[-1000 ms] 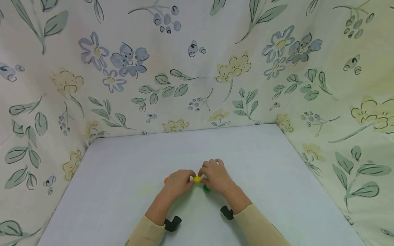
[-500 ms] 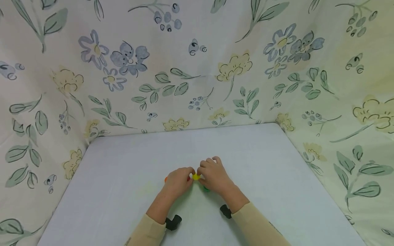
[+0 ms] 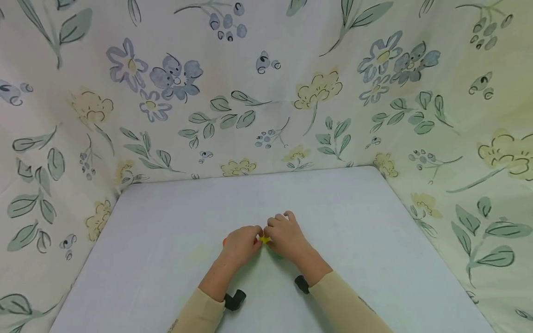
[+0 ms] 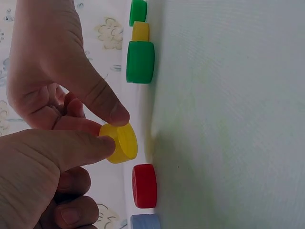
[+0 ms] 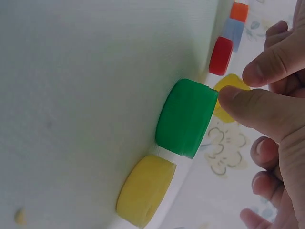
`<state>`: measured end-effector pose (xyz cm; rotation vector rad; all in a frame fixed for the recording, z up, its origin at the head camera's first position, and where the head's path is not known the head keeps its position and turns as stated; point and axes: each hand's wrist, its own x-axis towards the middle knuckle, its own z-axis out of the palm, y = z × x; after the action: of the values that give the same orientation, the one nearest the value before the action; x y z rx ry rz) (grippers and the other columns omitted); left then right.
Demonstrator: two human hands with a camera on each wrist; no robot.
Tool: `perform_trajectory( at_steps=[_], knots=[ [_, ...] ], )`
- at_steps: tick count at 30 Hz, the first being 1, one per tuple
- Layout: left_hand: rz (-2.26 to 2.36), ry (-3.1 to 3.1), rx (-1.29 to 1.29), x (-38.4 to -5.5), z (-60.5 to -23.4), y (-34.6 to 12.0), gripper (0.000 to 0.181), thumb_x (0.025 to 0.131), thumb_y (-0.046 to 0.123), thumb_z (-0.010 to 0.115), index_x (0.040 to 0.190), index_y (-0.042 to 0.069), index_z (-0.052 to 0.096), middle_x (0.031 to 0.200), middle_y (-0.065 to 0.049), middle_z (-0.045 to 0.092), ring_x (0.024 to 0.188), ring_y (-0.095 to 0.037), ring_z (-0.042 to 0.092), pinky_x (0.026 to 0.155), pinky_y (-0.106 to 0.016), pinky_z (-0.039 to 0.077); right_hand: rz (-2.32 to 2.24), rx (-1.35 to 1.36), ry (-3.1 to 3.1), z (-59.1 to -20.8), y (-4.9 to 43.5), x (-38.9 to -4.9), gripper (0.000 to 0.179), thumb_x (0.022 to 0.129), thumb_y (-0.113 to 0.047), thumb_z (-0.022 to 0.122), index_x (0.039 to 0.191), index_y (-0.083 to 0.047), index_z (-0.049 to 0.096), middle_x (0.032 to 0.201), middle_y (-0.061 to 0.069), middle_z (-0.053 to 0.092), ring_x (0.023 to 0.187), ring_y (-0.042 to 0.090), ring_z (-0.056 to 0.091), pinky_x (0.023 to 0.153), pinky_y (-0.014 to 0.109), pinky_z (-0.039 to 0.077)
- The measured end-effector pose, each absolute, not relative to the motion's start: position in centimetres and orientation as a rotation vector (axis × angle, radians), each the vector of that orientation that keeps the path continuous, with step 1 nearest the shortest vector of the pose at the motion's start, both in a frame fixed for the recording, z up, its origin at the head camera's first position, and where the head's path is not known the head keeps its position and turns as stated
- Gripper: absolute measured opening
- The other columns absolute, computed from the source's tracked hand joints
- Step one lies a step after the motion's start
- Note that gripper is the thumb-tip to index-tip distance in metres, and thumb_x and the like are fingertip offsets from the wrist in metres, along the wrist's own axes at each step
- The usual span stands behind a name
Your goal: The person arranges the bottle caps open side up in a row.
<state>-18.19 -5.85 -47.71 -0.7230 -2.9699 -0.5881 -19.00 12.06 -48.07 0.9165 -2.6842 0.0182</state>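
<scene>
Between my two hands, a little above the table, is a yellow bottle cap point(image 4: 126, 143). My left hand point(image 3: 240, 244) pinches it with thumb and forefinger from one side. From the other side my right hand point(image 3: 287, 238) pinches it too, its remaining fingers raised. In the left wrist view the cap's hollow side faces the table. A red cap point(image 4: 144, 187) and a pale blue cap point(image 4: 146, 222) stand by the left hand. Close to the right hand are a large green cap point(image 5: 186, 119) and a second yellow cap point(image 5: 145, 192).
An orange cap point(image 5: 239, 12) lies past the blue one, mostly covered by the left hand in the head view. Another green cap point(image 4: 138, 12) ends the row on the right. Floral cloth point(image 3: 266, 83) hangs behind the white table point(image 3: 166, 208).
My right hand has shifted slightly left and away from me, now covering most of the green cap in the head view. Less of the held yellow cap shows. The left hand is almost still.
</scene>
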Motion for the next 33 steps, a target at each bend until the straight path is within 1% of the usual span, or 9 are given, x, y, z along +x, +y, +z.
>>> perform_trajectory(
  at_steps=[6, 16, 22, 23, 24, 26, 29, 31, 33],
  knots=[
    [-0.554, -2.985, -0.709, -18.30, -47.94, -5.79, 0.008, 0.091, 0.010, 0.075, 0.097, 0.012, 0.070, 0.076, 0.003, 0.060, 0.063, -0.012, 0.050, 0.054, -0.029, 0.042, 0.003, 0.894, -2.750, -47.82, 11.54, -19.11, 0.016, 0.084, -0.031, 0.086, 0.095, -0.024, 0.077, 0.085, -0.008, 0.059, 0.091, 0.018, 0.057, 0.101, 0.054, 0.040],
    [-0.538, -3.027, -0.699, -18.32, -47.93, -5.79, 0.007, 0.089, 0.006, 0.070, 0.087, 0.011, 0.067, 0.067, 0.004, 0.050, 0.059, -0.013, 0.043, 0.052, -0.028, 0.034, -0.028, 0.876, -2.777, -48.33, 11.18, -19.37, 0.016, 0.084, -0.031, 0.086, 0.093, -0.023, 0.075, 0.084, -0.009, 0.059, 0.091, 0.018, 0.057, 0.101, 0.054, 0.039],
    [-0.546, -3.055, -0.729, -18.15, -47.96, -5.74, 0.009, 0.090, 0.007, 0.071, 0.085, 0.013, 0.067, 0.061, 0.005, 0.038, 0.056, -0.011, 0.033, 0.050, -0.027, 0.027, -0.076, 0.878, -2.749, -48.58, 11.17, -19.25, 0.011, 0.085, -0.027, 0.084, 0.084, -0.024, 0.074, 0.080, -0.009, 0.057, 0.085, 0.017, 0.056, 0.097, 0.053, 0.041],
    [-0.551, -3.055, -0.736, -18.13, -47.96, -5.74, 0.007, 0.091, 0.006, 0.071, 0.087, 0.012, 0.069, 0.060, 0.005, 0.038, 0.055, -0.011, 0.033, 0.050, -0.027, 0.027, -0.076, 0.874, -2.751, -48.58, 11.19, -19.21, 0.011, 0.085, -0.027, 0.084, 0.083, -0.025, 0.074, 0.080, -0.009, 0.057, 0.085, 0.017, 0.056, 0.097, 0.053, 0.041],
    [-0.554, -3.055, -0.739, -18.10, -47.94, -5.74, 0.006, 0.091, 0.006, 0.071, 0.089, 0.012, 0.071, 0.061, 0.005, 0.039, 0.055, -0.011, 0.033, 0.050, -0.027, 0.027, -0.073, 0.866, -2.759, -48.57, 11.21, -19.17, 0.010, 0.084, -0.027, 0.084, 0.084, -0.025, 0.074, 0.080, -0.009, 0.058, 0.085, 0.017, 0.056, 0.097, 0.054, 0.041],
    [-0.548, -3.047, -0.746, -18.07, -47.89, -5.74, 0.004, 0.090, 0.007, 0.072, 0.093, 0.010, 0.074, 0.064, 0.004, 0.048, 0.056, -0.010, 0.036, 0.050, -0.026, 0.030, -0.060, 0.839, -2.796, -48.52, 11.23, -19.13, 0.011, 0.084, -0.027, 0.085, 0.088, -0.025, 0.075, 0.083, -0.009, 0.061, 0.086, 0.018, 0.057, 0.098, 0.054, 0.041],
    [-0.538, -3.041, -0.748, -18.04, -47.85, -5.72, 0.011, 0.090, 0.009, 0.075, 0.100, 0.008, 0.077, 0.074, 0.002, 0.063, 0.059, -0.010, 0.044, 0.052, -0.027, 0.038, -0.036, 0.779, -2.877, -48.39, 11.24, -19.08, 0.017, 0.084, -0.030, 0.084, 0.098, -0.024, 0.076, 0.091, -0.008, 0.065, 0.091, 0.019, 0.058, 0.099, 0.055, 0.040],
    [-0.533, -3.046, -0.745, -18.04, -47.84, -5.71, 0.012, 0.090, 0.010, 0.075, 0.102, 0.008, 0.077, 0.078, 0.000, 0.066, 0.060, -0.011, 0.046, 0.053, -0.027, 0.041, -0.027, 0.743, -2.936, -48.24, 11.21, -19.02, 0.025, 0.084, -0.032, 0.084, 0.106, -0.023, 0.077, 0.097, -0.006, 0.067, 0.094, 0.020, 0.058, 0.100, 0.056, 0.039],
    [-0.543, -3.053, -0.743, -18.01, -47.84, -5.71, 0.013, 0.090, 0.011, 0.076, 0.102, 0.007, 0.077, 0.077, 0.001, 0.065, 0.060, -0.011, 0.046, 0.053, -0.028, 0.041, -0.023, 0.718, -2.980, -48.09, 11.17, -18.90, 0.031, 0.085, -0.035, 0.084, 0.112, -0.023, 0.076, 0.100, -0.005, 0.067, 0.096, 0.021, 0.058, 0.101, 0.056, 0.039]
  ],
)
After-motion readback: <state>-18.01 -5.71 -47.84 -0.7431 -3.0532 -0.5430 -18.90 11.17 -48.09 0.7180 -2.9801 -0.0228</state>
